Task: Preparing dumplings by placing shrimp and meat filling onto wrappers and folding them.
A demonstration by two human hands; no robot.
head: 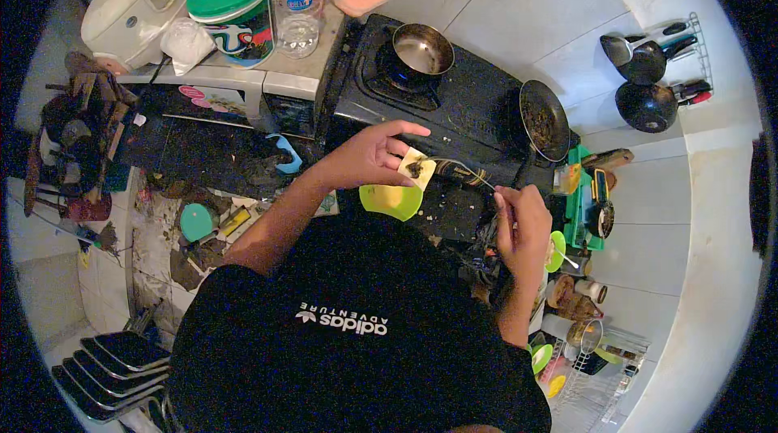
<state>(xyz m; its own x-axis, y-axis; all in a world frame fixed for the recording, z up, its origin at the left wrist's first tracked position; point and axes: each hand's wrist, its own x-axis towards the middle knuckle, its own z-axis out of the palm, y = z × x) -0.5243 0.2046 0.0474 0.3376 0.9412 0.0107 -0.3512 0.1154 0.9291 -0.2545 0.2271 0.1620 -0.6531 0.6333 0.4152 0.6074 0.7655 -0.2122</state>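
My left hand (380,156) holds a pale yellow square piece of food (429,173) between thumb and fingers, with the forefinger stretched out. Dark brown-green filling (416,167) lies on its face. In my right hand (524,220) is the handle of a metal spoon or fork (468,166); its head reaches the filling, and its exact shape is too blurred to tell. Just below the piece, a lime-green bowl (389,200) sits close to my body, with something yellowish inside.
Ahead stands a black gas stove (480,89) with a small metal pot (424,50) over a blue flame. A frying pan (544,120) of dark food rests at its right. A green-lidded tub (234,13) and a plastic bottle (299,7) stand at the left.
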